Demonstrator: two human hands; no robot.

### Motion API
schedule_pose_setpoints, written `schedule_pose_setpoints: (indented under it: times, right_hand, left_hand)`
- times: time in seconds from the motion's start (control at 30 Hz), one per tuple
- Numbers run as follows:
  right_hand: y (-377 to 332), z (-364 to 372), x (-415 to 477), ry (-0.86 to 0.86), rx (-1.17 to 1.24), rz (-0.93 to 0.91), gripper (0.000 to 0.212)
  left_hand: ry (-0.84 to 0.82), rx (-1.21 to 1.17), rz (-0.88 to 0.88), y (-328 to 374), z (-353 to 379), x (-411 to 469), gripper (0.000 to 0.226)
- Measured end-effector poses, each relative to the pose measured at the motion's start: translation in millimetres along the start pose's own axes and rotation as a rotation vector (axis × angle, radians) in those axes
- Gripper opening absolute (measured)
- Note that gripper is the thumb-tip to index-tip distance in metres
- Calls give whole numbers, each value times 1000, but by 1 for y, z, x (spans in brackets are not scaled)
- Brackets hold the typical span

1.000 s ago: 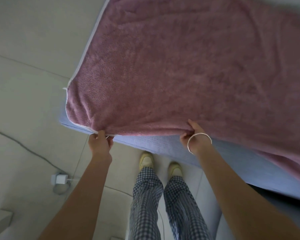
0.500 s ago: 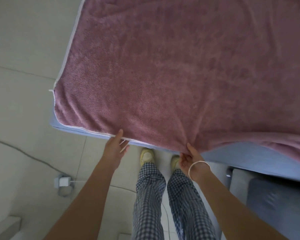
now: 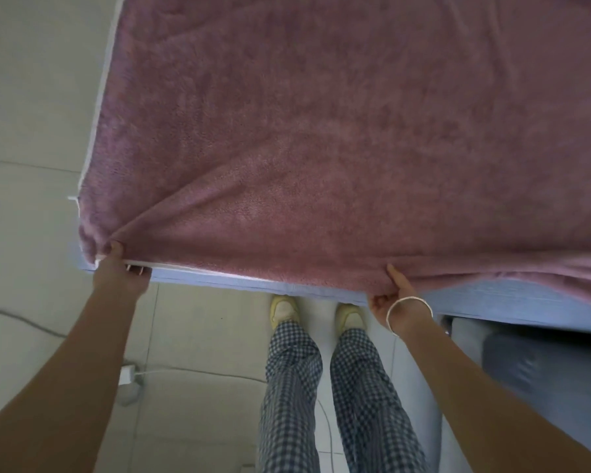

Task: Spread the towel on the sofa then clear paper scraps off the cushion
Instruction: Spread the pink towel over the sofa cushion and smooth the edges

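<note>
View: the head camera looks down past both forearms at the front edge of the sofa.
Towel [image 3: 338, 131]: pink and fluffy, spread flat over the sofa seat and filling the upper part of the picture. Its white-trimmed left edge runs along the seat's left side and its near edge lies along the seat's front. At the far right it hangs a little over the front.
Sofa [image 3: 492, 302]: only a pale blue strip of the seat front shows below the towel's near edge, wider toward the right.
Left hand [image 3: 118, 268]: grasping the towel's near left corner, thumb on top and fingers tucked under the hem. Creases fan out from the grip toward the upper right.
Right hand [image 3: 391, 295]: grasping the towel's near edge, well to the right of the other hand, thumb pressed on top and fingers curled beneath.
Bracelet [image 3: 409, 314]: thin and pale, round the right wrist.
Legs [image 3: 294, 387]: in blue-and-white checked trousers, standing between the two arms, close to the sofa front.
Slippers [image 3: 283, 310]: yellowish, toes right at the blue strip.
Floor [image 3: 31, 148]: pale tiles, left of and in front of the sofa.
Charger [image 3: 126, 375]: a white block on the floor just beside the left forearm, with a thin white lead running right.
Cable [image 3: 14, 317]: grey, crossing the floor at the left and passing behind the left forearm.
Grey thing [image 3: 543, 370]: dark and padded, at the lower right below the sofa front; what it is cannot be told.
</note>
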State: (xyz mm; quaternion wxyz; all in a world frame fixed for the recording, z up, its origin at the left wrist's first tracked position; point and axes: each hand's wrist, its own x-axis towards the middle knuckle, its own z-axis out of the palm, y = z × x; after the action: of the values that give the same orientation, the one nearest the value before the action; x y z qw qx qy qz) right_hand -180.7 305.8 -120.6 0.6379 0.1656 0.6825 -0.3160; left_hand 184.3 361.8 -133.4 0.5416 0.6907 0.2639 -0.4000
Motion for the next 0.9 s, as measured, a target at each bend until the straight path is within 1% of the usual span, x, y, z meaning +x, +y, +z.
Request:
schedule_pose_setpoints:
  times: [0.13,0.23,0.33,0.43,0.5,0.57,0.63,0.73,0.83,0.9]
  right_hand:
    - [13,-16,11,63,-26,4,18]
    - [18,-19,12,62,-28,3,19]
    - [16,-21,13,46,-11,-6,19]
    - [16,-20,10,18,9,-6,22]
    - [16,-23,9,5,27,6,22]
    - [15,-27,8,-20,56,22,21]
    - [9,-33,8,-46,81,24,20]
    - [-10,-44,6,-94,102,14,18]
    - [-34,-54,5,-133,121,-2,17]
    - [-52,-63,5,-139,113,-11,14]
  left_hand:
    - [-59,-16,-93,-40,7,-17,24]
    - [-148,18,-121,-68,8,-40,25]
    - [-255,168,-143,-88,9,-57,25]
    - [-411,349,-216,-113,19,-77,20]
    - [-512,457,-266,-136,31,-95,25]
    - [-553,499,-296,-157,47,-112,34]
    - [-553,492,-325,-178,65,-132,41]
    - [-538,506,-343,-207,87,-163,36]
    - [-394,468,-287,-225,97,-174,25]
    - [-311,505,-233,-231,93,-170,17]
